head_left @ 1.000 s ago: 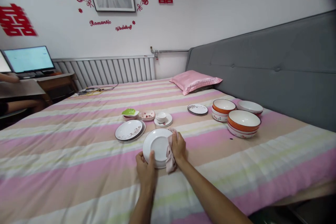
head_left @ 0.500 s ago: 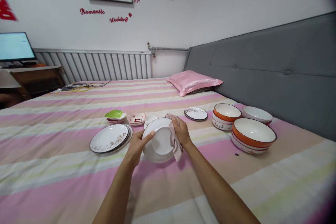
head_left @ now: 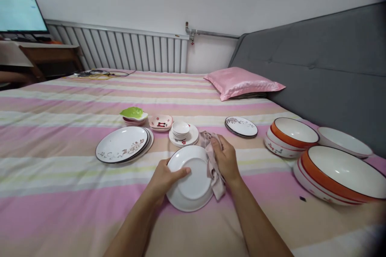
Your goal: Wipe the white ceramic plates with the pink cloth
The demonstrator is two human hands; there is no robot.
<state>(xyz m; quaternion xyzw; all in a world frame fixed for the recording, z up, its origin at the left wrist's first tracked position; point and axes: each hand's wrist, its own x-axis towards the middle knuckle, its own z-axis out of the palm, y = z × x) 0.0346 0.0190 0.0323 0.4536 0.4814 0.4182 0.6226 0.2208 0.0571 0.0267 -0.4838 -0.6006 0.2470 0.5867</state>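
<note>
A white plate (head_left: 193, 180) is tilted up in front of me, its underside with the foot ring facing me. My left hand (head_left: 169, 178) is closed on its left edge, thumb across the underside. In my right hand (head_left: 224, 156) is a pale pink cloth (head_left: 215, 178), pressed against the plate's right rim; the fingers behind it are hidden. Just beyond the plate, small white bowls (head_left: 181, 128) stand stacked on small plates (head_left: 193, 133). To the left lies a stack of flower-patterned plates (head_left: 120, 142).
Pink square dishes (head_left: 161, 122) and a green leaf-shaped dish (head_left: 132, 113) sit farther back. Dark-rimmed small plates (head_left: 243, 126) lie right of centre. Orange-banded bowls (head_left: 294, 130) and a larger bowl stack (head_left: 340, 172) stand at right, near the grey headboard (head_left: 325, 56). A pink pillow (head_left: 244, 82) lies behind.
My view has tipped downward and turned somewhat left. The cloth still meets the plate's right rim, and the small bowl stack behind the plate now shows fully.
</note>
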